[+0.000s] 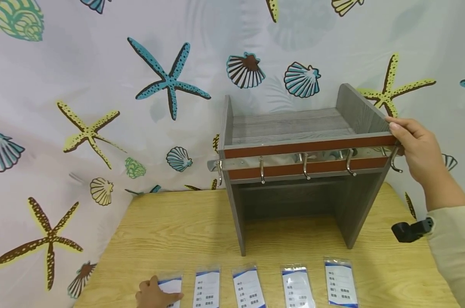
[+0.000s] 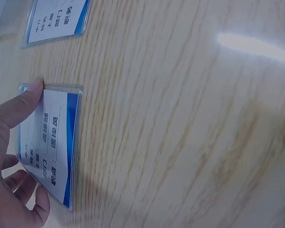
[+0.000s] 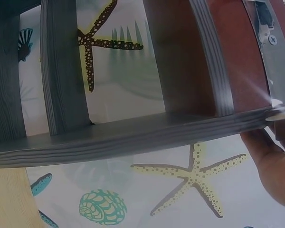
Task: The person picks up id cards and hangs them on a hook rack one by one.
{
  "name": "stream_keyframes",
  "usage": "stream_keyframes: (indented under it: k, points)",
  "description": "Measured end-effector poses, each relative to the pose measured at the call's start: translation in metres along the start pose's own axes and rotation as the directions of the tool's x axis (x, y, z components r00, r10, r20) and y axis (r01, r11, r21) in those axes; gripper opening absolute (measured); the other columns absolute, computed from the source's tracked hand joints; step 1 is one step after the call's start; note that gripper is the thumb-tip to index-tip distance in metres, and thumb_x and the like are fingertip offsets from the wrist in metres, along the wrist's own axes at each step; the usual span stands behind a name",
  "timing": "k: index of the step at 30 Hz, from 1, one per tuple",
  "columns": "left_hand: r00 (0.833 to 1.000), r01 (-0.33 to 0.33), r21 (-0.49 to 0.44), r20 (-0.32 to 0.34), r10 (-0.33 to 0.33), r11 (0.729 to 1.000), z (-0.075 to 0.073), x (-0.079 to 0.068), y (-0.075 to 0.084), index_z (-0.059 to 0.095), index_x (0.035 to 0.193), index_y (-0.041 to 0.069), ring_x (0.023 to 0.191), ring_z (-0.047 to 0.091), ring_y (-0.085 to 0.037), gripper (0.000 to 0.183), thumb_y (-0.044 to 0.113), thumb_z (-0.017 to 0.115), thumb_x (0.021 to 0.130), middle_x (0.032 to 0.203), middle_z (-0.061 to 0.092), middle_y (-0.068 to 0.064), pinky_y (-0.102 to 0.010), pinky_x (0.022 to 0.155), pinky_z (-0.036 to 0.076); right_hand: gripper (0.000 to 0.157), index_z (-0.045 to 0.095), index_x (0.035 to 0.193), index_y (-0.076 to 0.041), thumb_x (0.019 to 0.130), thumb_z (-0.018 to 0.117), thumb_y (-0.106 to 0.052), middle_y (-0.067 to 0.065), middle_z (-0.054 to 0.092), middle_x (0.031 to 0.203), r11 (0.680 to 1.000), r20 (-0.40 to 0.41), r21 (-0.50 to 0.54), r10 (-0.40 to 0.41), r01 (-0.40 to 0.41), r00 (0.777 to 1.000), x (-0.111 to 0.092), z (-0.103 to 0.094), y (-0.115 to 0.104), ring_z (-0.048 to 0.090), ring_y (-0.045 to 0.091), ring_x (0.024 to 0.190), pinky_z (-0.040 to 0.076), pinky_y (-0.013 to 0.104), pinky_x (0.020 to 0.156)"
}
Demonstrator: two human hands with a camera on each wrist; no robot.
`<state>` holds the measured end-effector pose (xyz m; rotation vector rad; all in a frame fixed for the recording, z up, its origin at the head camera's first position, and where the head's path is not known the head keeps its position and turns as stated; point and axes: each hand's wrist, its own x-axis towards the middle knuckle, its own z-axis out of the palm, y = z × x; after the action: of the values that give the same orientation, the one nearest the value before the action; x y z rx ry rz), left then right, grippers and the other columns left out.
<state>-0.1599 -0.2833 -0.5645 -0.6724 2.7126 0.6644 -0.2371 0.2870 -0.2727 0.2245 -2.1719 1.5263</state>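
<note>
Grey wood-grain shelf [image 1: 294, 122] at the far right of the table [image 1: 170, 231]; the right hand [image 1: 417, 145] grips its right side near the upper corner. At near left, the left hand [image 1: 157, 294] pinches the leftmost badge [image 1: 171, 284], thumb on the right edge. The badge's long axis runs near to far; the hook rail [image 1: 247, 162] lies far and right of it.

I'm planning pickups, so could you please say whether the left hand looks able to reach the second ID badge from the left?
Probably yes: only bare tabletop separates the left hand from the second ID badge, though that hand grips the leftmost ID badge, which may need releasing first.
</note>
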Motion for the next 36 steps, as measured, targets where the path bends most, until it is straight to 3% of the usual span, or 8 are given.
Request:
stream_keyframes:
  k: [7, 10, 13, 18, 25, 31, 36]
  points:
    - [0.994, -0.085, -0.032, 0.063, 0.087, 0.996, -0.007, 0.002, -0.004, 0.019, 0.126, -0.010, 0.086, 0.045, -0.048, 0.127, 0.061, 0.073, 0.037, 0.107, 0.029, -0.036, -0.056, 0.066, 0.041, 0.032, 0.051, 0.120, -0.019, 0.092, 0.040, -0.027, -0.011, 0.045, 0.104, 1.000, 0.011, -0.026, -0.007, 0.007, 1.000, 0.000, 0.000, 0.000, 0.042, 0.005, 0.085, 0.034, 0.015, 0.064]
    - [0.983, -0.181, -0.011, 0.041, 0.181, 0.983, -0.010, 0.002, -0.007, 0.023, 0.124, -0.011, 0.079, 0.050, -0.042, 0.116, 0.055, 0.075, 0.044, 0.098, 0.039, -0.035, -0.052, 0.065, 0.043, 0.032, 0.051, 0.121, -0.019, 0.092, 0.039, -0.028, -0.012, 0.044, 0.106, 0.999, 0.018, -0.038, -0.002, 0.003, 1.000, 0.000, 0.000, 0.000, 0.041, 0.005, 0.086, 0.034, 0.015, 0.065]
    - [0.971, -0.239, 0.002, 0.002, 0.239, 0.971, -0.012, 0.001, -0.007, 0.026, 0.120, -0.014, 0.083, 0.049, -0.046, 0.104, 0.047, 0.076, 0.052, 0.095, 0.044, -0.037, -0.051, 0.069, 0.042, 0.032, 0.050, 0.121, -0.019, 0.092, 0.038, -0.028, -0.011, 0.044, 0.104, 0.999, 0.021, -0.054, 0.004, -0.003, 1.000, -0.001, 0.000, 0.001, 0.041, 0.006, 0.085, 0.034, 0.016, 0.064]
    - [0.975, -0.221, -0.034, -0.024, 0.220, 0.975, -0.017, -0.002, 0.002, 0.027, 0.117, -0.017, 0.088, 0.048, -0.049, 0.089, 0.030, 0.077, 0.060, 0.095, 0.047, -0.038, -0.050, 0.071, 0.041, 0.031, 0.051, 0.120, -0.021, 0.092, 0.039, -0.027, -0.010, 0.044, 0.095, 0.998, 0.007, -0.058, -0.008, 0.008, 1.000, -0.001, 0.000, 0.001, 0.040, 0.007, 0.076, 0.033, 0.017, 0.060]
    - [0.960, -0.264, -0.131, -0.134, 0.247, 0.955, -0.016, -0.004, 0.003, 0.026, 0.116, -0.014, 0.086, 0.048, -0.049, 0.067, 0.003, 0.069, 0.067, 0.098, 0.047, -0.039, -0.051, 0.070, 0.041, 0.030, 0.051, 0.119, -0.020, 0.092, 0.039, -0.026, -0.010, 0.044, 0.095, 0.998, -0.007, -0.054, -0.016, 0.015, 1.000, -0.002, 0.004, 0.001, 0.039, 0.007, 0.076, 0.032, 0.017, 0.060]
    - [0.963, -0.251, -0.190, -0.144, 0.226, 0.949, -0.017, -0.012, 0.007, 0.024, 0.119, -0.012, 0.093, 0.043, -0.052, 0.062, -0.003, 0.062, 0.071, 0.108, 0.040, -0.042, -0.053, 0.073, 0.039, 0.034, 0.047, 0.123, -0.020, 0.093, 0.035, -0.030, -0.012, 0.043, 0.099, 0.993, -0.006, -0.114, 0.002, -0.003, 1.000, -0.004, 0.003, 0.003, 0.040, 0.005, 0.081, 0.032, 0.018, 0.063]
    - [0.952, -0.292, -0.229, -0.166, 0.258, 0.929, -0.020, -0.017, 0.010, 0.026, 0.123, -0.009, 0.104, 0.034, -0.052, 0.060, -0.007, 0.058, 0.072, 0.116, 0.033, -0.041, -0.056, 0.080, 0.034, 0.033, 0.048, 0.122, -0.020, 0.093, 0.036, -0.028, -0.012, 0.044, 0.098, 0.995, -0.009, -0.096, 0.001, -0.002, 1.000, -0.002, 0.003, 0.003, 0.042, 0.004, 0.082, 0.033, 0.016, 0.063]
